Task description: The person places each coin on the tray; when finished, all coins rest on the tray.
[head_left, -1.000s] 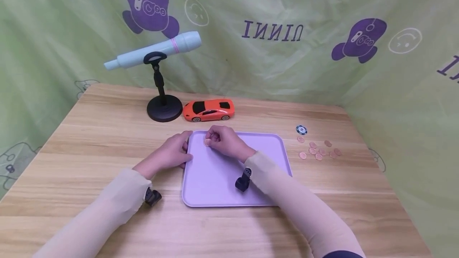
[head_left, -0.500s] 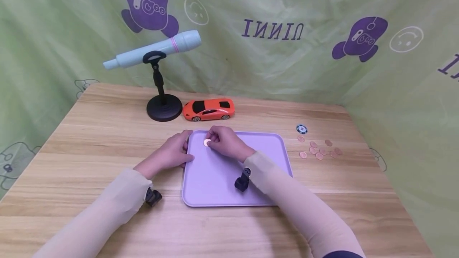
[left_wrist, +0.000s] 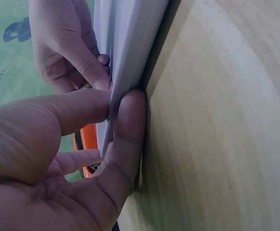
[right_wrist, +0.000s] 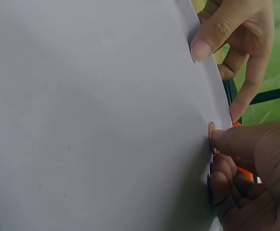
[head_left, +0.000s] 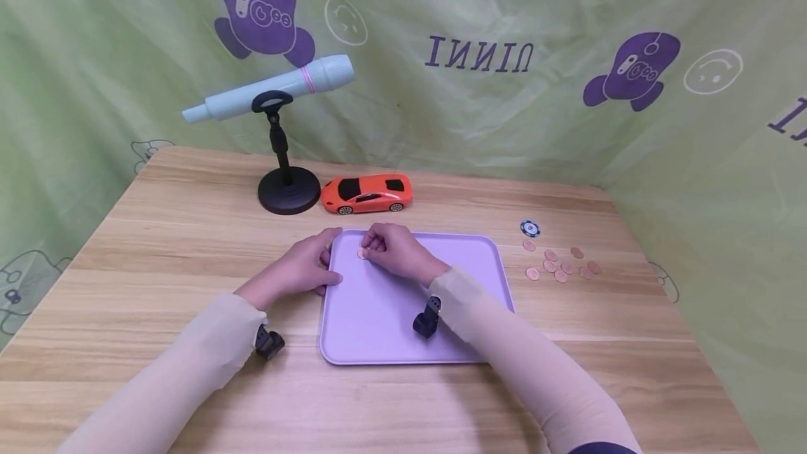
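Observation:
A lilac tray (head_left: 441,279) lies flat on the wooden table. My left hand (head_left: 328,266) grips its left rim near the far corner. In the left wrist view, thumb and forefinger (left_wrist: 116,103) pinch that rim (left_wrist: 130,43). My right hand (head_left: 370,247) is over the tray's far left corner and pinches a small copper coin (head_left: 362,253). The right wrist view shows the coin (right_wrist: 211,132) on edge at the tray surface (right_wrist: 82,106), held by my right hand's fingertips (right_wrist: 226,139). The left hand (right_wrist: 231,38) is just beyond it.
Behind the tray stand a pale blue microphone on a black stand (head_left: 271,93) and an orange toy car (head_left: 367,193). To the right lie a blue poker chip (head_left: 530,228) and several copper coins (head_left: 561,265). Green cloth surrounds the table (head_left: 157,244).
The coin in my right hand has sunk slightly toward the tray and turned a little. My left hand has kept its hold on the rim.

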Tool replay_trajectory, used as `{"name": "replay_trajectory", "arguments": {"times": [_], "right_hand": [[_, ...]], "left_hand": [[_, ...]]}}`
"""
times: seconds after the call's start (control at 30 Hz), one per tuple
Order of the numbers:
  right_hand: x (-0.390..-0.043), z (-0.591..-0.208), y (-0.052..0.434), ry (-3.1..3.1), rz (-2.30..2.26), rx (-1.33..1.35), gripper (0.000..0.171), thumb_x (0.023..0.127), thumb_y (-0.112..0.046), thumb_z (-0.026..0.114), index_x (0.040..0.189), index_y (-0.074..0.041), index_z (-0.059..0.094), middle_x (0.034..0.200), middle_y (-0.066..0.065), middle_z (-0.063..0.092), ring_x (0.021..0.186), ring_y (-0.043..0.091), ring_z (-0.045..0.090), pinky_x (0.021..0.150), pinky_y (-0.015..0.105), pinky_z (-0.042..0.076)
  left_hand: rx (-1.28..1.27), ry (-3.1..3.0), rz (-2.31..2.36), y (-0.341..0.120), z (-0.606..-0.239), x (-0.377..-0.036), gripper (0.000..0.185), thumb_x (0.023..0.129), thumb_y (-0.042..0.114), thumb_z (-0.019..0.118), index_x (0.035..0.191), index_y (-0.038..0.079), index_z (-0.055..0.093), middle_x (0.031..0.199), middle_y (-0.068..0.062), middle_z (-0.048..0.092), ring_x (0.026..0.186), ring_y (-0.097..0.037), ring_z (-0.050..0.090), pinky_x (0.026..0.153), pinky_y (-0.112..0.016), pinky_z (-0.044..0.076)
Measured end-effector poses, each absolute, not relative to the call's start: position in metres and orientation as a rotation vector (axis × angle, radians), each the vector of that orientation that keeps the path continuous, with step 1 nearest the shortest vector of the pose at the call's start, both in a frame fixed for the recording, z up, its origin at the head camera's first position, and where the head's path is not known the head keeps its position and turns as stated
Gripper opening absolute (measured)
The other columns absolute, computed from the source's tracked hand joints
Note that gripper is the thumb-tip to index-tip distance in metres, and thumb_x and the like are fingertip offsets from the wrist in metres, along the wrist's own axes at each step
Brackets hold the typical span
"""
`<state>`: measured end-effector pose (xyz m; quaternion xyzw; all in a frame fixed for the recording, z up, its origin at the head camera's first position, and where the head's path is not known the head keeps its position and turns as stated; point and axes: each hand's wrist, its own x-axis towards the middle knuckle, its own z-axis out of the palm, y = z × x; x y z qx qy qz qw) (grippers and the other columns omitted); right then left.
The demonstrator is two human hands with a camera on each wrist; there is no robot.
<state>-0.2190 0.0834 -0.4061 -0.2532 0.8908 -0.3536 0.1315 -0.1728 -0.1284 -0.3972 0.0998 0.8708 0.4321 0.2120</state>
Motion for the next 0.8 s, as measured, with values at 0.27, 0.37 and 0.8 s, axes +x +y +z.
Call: {"name": "replay_trajectory", "arguments": {"times": [0.27,0.37,0.8], "right_hand": [[-0.218,-0.401,0.094,2.559,-1.058,-0.694,0.011,0.101,-0.012,0.067,0.106,-0.004,0.072,0.1,0.009,0.071,0.087,0.012,0.062,0.08,0.019,0.054],[-0.217,-0.398,0.107,2.535,-1.075,-0.708,0.012,0.101,-0.013,0.067,0.108,-0.004,0.072,0.1,0.009,0.07,0.089,0.013,0.062,0.081,0.02,0.054],[-0.193,-0.389,0.22,2.739,-1.115,-0.505,0.018,0.097,-0.005,0.068,0.115,-0.003,0.072,0.108,0.014,0.074,0.097,0.021,0.067,0.086,0.024,0.056]], "left_hand": [[0.209,2.384,1.249,-0.133,-0.401,-0.175,0.089,0.092,0.003,0.076,0.165,0.007,0.025,0.109,-0.021,0.058,0.072,-0.018,0.066,0.064,-0.03,0.064],[0.188,2.389,1.26,-0.134,-0.403,-0.176,0.089,0.091,0.005,0.078,0.164,0.009,0.027,0.107,-0.018,0.056,0.072,-0.018,0.065,0.065,-0.029,0.064],[0.188,2.414,1.237,-0.13,-0.403,-0.174,0.087,0.092,0.004,0.076,0.164,0.008,0.027,0.109,-0.02,0.058,0.073,-0.018,0.065,0.065,-0.028,0.064]]}}
